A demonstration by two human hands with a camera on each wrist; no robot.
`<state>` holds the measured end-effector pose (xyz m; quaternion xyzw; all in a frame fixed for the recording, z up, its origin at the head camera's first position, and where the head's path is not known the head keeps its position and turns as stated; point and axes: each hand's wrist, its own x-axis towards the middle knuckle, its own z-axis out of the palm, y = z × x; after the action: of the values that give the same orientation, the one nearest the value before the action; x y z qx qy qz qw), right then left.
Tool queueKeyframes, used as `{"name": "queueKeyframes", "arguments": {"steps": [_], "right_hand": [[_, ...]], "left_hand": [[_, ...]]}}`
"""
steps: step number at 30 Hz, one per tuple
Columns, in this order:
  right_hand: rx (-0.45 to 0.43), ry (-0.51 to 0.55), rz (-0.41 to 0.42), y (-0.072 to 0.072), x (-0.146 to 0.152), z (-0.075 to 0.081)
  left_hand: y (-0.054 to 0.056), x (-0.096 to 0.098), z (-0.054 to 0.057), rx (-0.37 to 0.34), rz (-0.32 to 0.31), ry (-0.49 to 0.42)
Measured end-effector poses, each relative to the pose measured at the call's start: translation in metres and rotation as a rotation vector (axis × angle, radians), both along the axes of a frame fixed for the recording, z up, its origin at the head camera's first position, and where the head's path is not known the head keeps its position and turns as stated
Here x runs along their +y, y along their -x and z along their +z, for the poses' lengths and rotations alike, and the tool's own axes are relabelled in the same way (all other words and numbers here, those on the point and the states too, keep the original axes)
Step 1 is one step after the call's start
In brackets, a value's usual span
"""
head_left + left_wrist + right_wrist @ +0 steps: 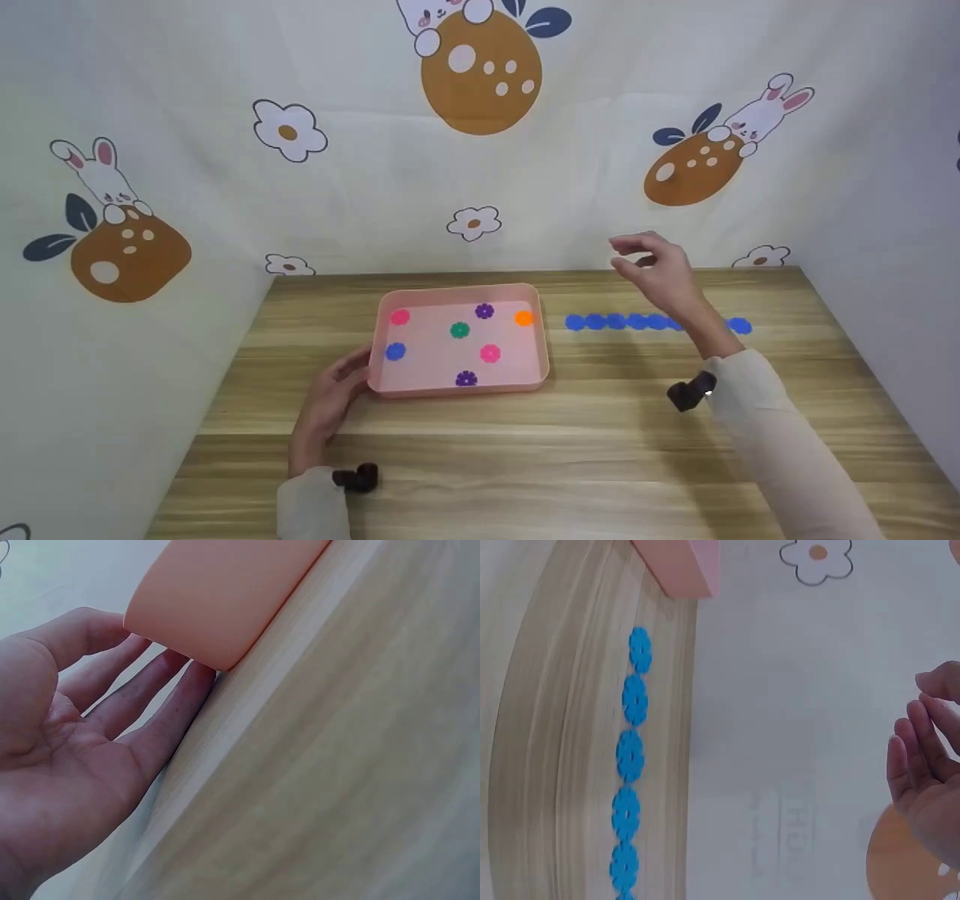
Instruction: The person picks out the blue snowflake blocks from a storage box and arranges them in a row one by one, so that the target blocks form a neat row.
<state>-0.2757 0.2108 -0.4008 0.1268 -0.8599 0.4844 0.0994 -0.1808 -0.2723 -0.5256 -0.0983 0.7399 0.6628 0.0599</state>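
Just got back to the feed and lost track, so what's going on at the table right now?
A person sits at a wooden table. Their left hand rests against the left edge of a shallow pink plastic tray, which holds seven small flower-shaped discs in mixed colours, among them a blue disc. Right of the tray, a row of blue flower-shaped discs lies on the table. The right hand is raised above that row, fingers loosely curled and holding nothing.

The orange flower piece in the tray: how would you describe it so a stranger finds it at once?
Find the pink tray on the wooden table, its near left corner touched by the left hand. The orange flower piece lies in its far right corner, the only orange one among the pink, blue, green and purple pieces.
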Motion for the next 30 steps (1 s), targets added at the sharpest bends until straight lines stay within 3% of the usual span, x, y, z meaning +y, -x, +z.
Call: {"name": "queueKeyframes", "arguments": {"steps": [9,16,22,30], "right_hand": [[0.021,0.085,0.128,-0.007,-0.082,0.007],[-0.009,0.036,0.205,-0.013,-0.139,0.012],[-0.061,0.031,0.280,-0.016,-0.178,0.002],[-0.152,0.012,0.296,-0.020,-0.220,-0.026]], "left_hand": [[-0.001,-0.005,0.001,-0.013,0.008,0.036],[-0.002,-0.007,0.002,-0.013,0.006,0.033],[-0.002,-0.005,0.001,-0.012,0.018,0.019],[0.002,-0.001,-0.002,0.005,0.016,-0.007]]}}
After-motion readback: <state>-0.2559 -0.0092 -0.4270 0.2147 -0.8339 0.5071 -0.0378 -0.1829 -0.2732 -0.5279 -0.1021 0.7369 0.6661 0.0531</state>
